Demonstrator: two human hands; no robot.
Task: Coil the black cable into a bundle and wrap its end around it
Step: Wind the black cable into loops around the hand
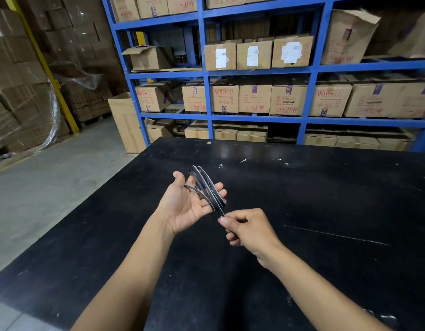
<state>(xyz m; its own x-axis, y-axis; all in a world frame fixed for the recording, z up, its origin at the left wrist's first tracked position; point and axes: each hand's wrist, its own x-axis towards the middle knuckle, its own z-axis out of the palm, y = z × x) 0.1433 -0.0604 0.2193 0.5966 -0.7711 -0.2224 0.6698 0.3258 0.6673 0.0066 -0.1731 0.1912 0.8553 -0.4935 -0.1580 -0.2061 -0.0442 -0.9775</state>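
Observation:
The black cable [207, 187] is flat and lies in several loops around the fingers of my left hand [186, 204], which is held palm up above the black table [326, 199]. A short free end runs from the loops down to my right hand [248, 229]. My right hand pinches that end between thumb and forefinger, just to the right of and below my left palm. The loops stand slanted across my left fingers, and part of the cable is hidden behind them.
Blue shelving [311, 68] filled with cardboard boxes [254, 95] stands behind the table's far edge. A tall open box [125, 120] sits on the concrete floor [51, 187] at the left. Wrapped pallets of boxes [20, 91] rise at the far left.

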